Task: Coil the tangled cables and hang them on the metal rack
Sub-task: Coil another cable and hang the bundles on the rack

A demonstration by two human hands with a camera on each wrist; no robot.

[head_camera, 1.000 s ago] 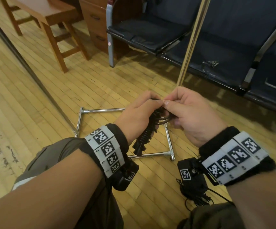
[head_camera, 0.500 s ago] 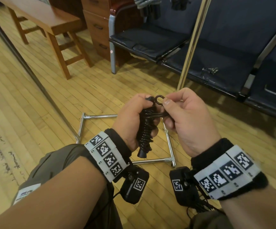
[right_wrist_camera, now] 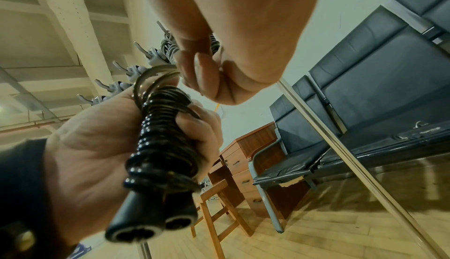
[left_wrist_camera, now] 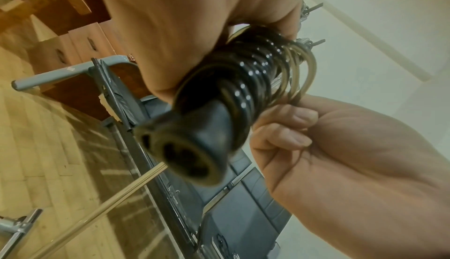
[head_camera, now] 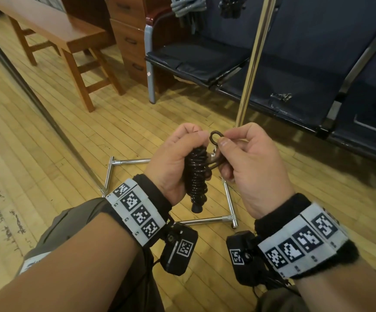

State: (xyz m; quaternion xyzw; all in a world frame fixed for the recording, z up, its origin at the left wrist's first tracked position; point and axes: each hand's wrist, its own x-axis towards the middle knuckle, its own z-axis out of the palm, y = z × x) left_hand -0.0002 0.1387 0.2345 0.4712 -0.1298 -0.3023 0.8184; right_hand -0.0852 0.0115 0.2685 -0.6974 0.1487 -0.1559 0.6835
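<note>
A black coiled cable (head_camera: 196, 174) stands upright in my left hand (head_camera: 175, 161), whose fingers wrap round its wound middle (right_wrist_camera: 168, 128). Its black plug end (left_wrist_camera: 185, 147) points down toward my wrist. My right hand (head_camera: 247, 158) pinches a small loop of the cable (head_camera: 216, 137) at the top, between thumb and forefinger, with loose turns (left_wrist_camera: 299, 70) just below. The metal rack's upright pole (head_camera: 255, 57) rises right behind my hands, and its chrome base frame (head_camera: 228, 199) lies on the floor under them. Rack hooks (right_wrist_camera: 143, 53) show overhead in the right wrist view.
Coiled grey cables (head_camera: 187, 6) and a dark bundle (head_camera: 230, 5) hang at the top. A row of dark padded seats (head_camera: 279, 70) stands behind the pole. A wooden bench (head_camera: 54, 30) and a drawer cabinet (head_camera: 130, 41) stand at the left on the wooden floor.
Both hands have risen slightly with the cable. My right hand has drawn a small loop out at the top of the coil, where earlier its fingers lay over the windings.
</note>
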